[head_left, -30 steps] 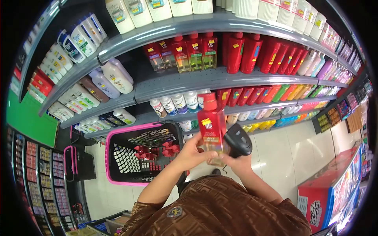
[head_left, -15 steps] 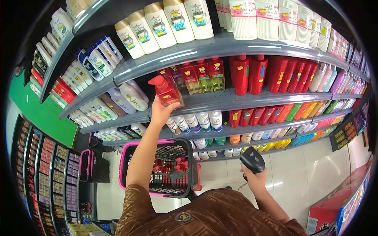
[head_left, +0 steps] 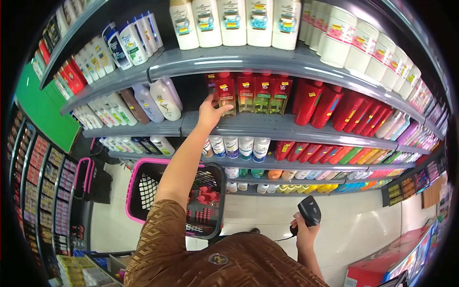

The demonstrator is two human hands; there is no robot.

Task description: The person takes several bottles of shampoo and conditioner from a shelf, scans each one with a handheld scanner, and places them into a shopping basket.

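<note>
The person's left hand [head_left: 210, 109] is stretched up to the grey metal shelf [head_left: 267, 125], its grip closed around the base of a red-capped, clear-sided shampoo bottle with a yellow price sticker [head_left: 224, 93], thumb on the bottle's right side and fingers hidden behind its left. That bottle stands upright on the shelf at the left end of a short row of like red-capped bottles [head_left: 263, 92], touching its neighbour. Just to the right of the row comes a block of solid red plastic bottles [head_left: 330, 103], and to the left, past the shelf joint, stand white and brown rounded bottles [head_left: 158, 100]. The shelf above carries tall cream-white bottles with blue labels [head_left: 234, 21]. The right hand [head_left: 302, 232] is held low, near the waist, its grip clamped on the handle of a black handheld barcode scanner [head_left: 310, 211] with a thin cable trailing from it. Below the raised forearm, on the pale tiled floor [head_left: 354, 225], sits a black mesh shopping basket with a pink rim [head_left: 138, 184], holding more red-capped bottles. The sleeve is brown with a woven pattern [head_left: 162, 234].
</note>
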